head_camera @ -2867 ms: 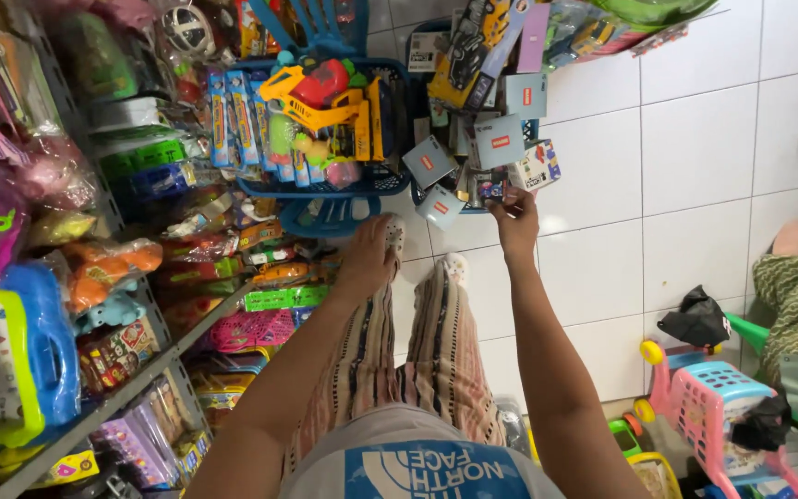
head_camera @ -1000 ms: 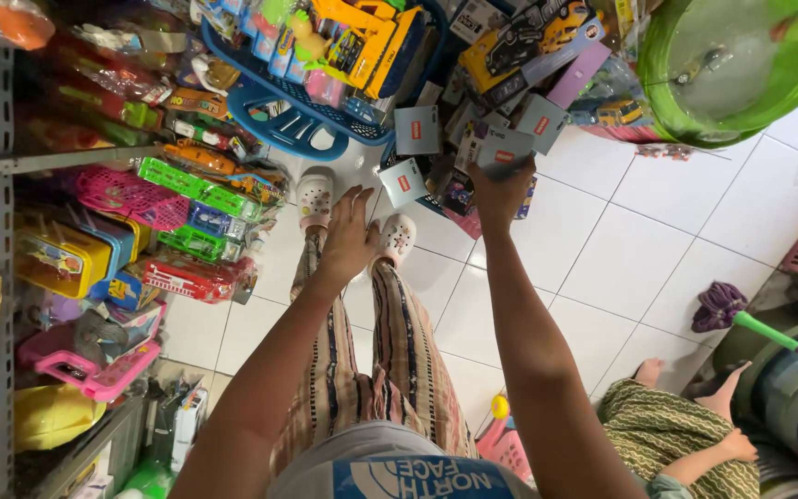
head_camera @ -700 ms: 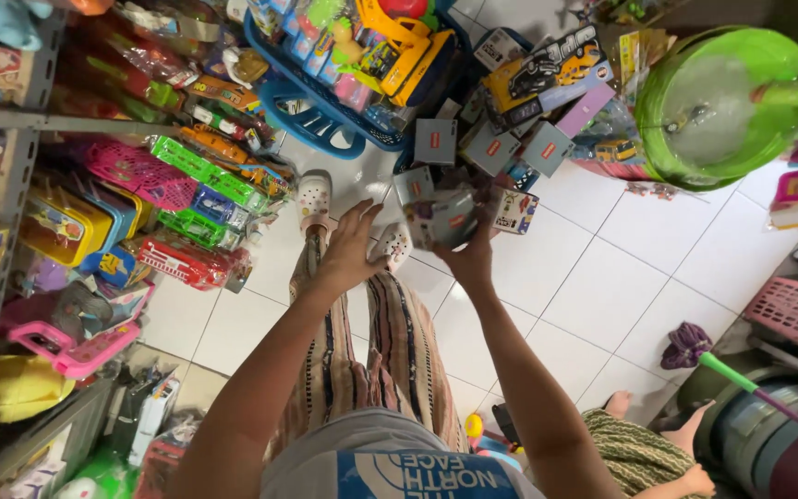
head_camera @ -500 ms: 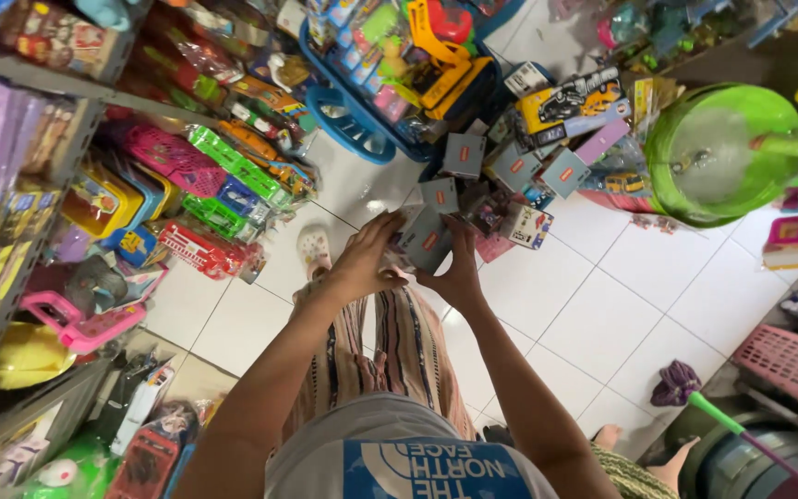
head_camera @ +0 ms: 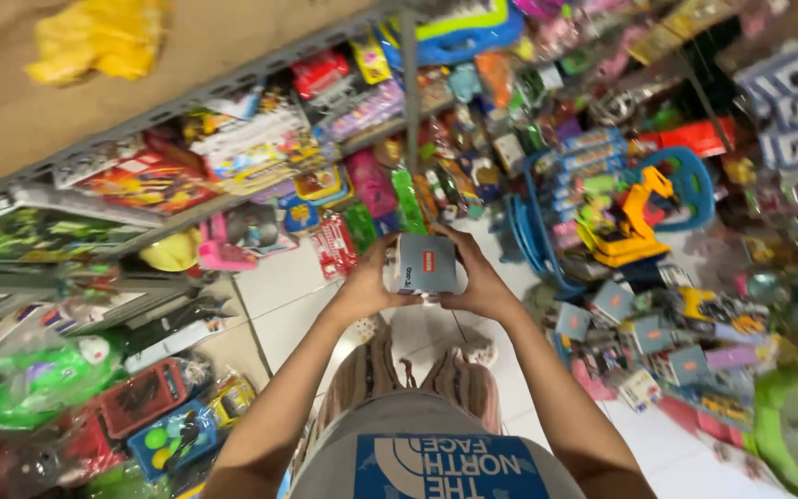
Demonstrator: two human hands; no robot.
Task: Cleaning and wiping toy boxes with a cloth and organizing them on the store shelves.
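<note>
hands: I've got both on one small grey box (head_camera: 427,264), left hand (head_camera: 368,282) and right hand (head_camera: 477,277) wrapped round its sides, held at chest height
floor: narrow strip of white tile (head_camera: 293,305) under me, pretty tight
shelves: packed toy shelf (head_camera: 233,199) on my left
beyond: one yellow toy digger (head_camera: 634,217) in a blue basket (head_camera: 685,180), at least four more grey boxes (head_camera: 616,300) heaped on the right

Left hand (head_camera: 362,288) and right hand (head_camera: 484,285) clasp a small grey box (head_camera: 426,264) between them, just right of the toy shelf (head_camera: 233,199).
</note>
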